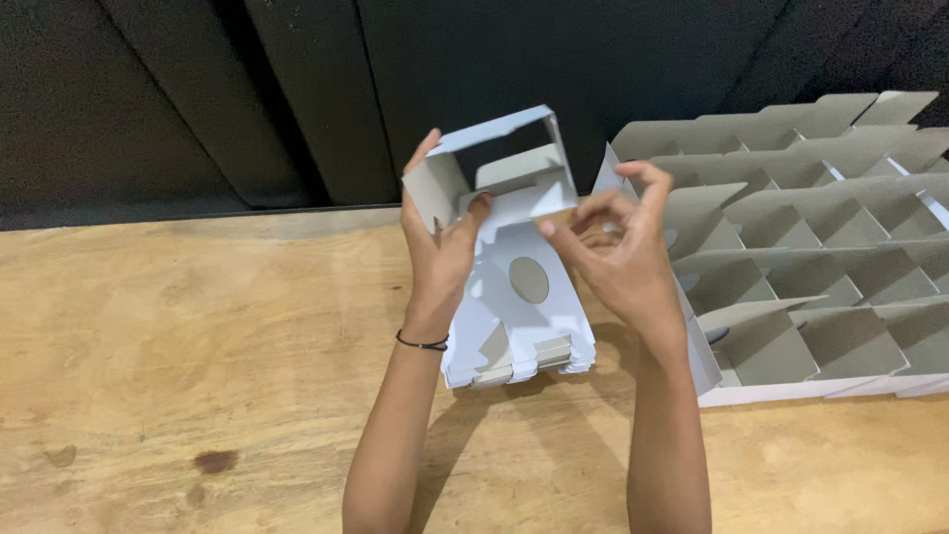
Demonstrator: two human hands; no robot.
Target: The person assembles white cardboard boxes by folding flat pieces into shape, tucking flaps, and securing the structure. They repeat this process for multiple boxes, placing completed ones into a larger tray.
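A: What is held at the centre of the frame?

B: A small white carton (504,173), half opened, is held up above a stack of flat blanks (524,316) lying on the tabletop (198,376). The left hand (440,242) is closed on the carton's left wall, thumb in front and fingers behind.

A: And the right hand (618,247)?

B: It is loosely curled just right of the carton, fingertips close to a flap; no firm grip can be made out, and contact cannot be told.

A: How might the folding be done well?

B: Judging from the pose, the left wall should be kept squared while the flap is pressed along its crease, so that nothing is buckled.

A: What is seen at the right of the frame?

B: Rows of opened grey-lined cartons (791,247) are stood together, near the right hand.
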